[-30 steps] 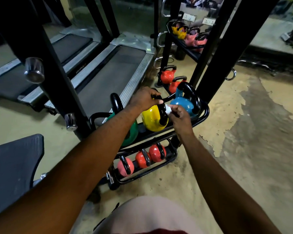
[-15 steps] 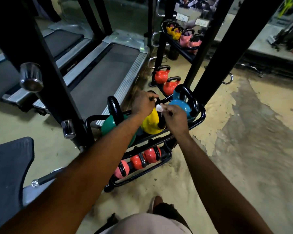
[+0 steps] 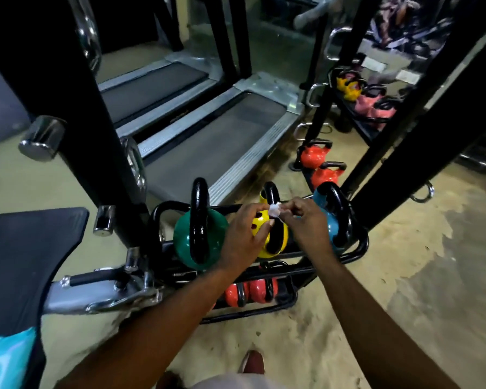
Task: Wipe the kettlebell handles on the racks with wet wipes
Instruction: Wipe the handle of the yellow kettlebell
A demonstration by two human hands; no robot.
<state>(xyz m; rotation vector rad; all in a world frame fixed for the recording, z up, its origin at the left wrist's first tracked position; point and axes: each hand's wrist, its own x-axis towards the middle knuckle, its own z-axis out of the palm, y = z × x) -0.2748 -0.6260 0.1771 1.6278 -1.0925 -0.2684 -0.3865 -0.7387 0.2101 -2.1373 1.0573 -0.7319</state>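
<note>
Small white wet wipe (image 3: 274, 211), crumpled, pinched between left hand (image 3: 244, 234) and right hand (image 3: 309, 223) above yellow kettlebell (image 3: 281, 237), middle of rack (image 3: 359, 245) top tier, green kettlebell (image 3: 184, 242) left end, blue kettlebell (image 3: 333, 228) right end, black handles (image 3: 199, 220) upright

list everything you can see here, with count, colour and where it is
wipe: one, white, between both hands
green kettlebell: one, black handle, left on top shelf
yellow kettlebell: one, middle, under the hands
blue kettlebell: one, right on top shelf
near rack: one, black, on the floor ahead
small kettlebells: two showing, red, lower shelf
far kettlebells: two red low down; yellow and pink ones higher, count unclear
treadmills: two, grey and black, behind the near rack
bench: one, black, left
left hand: pinches the wipe
right hand: pinches the wipe
</note>
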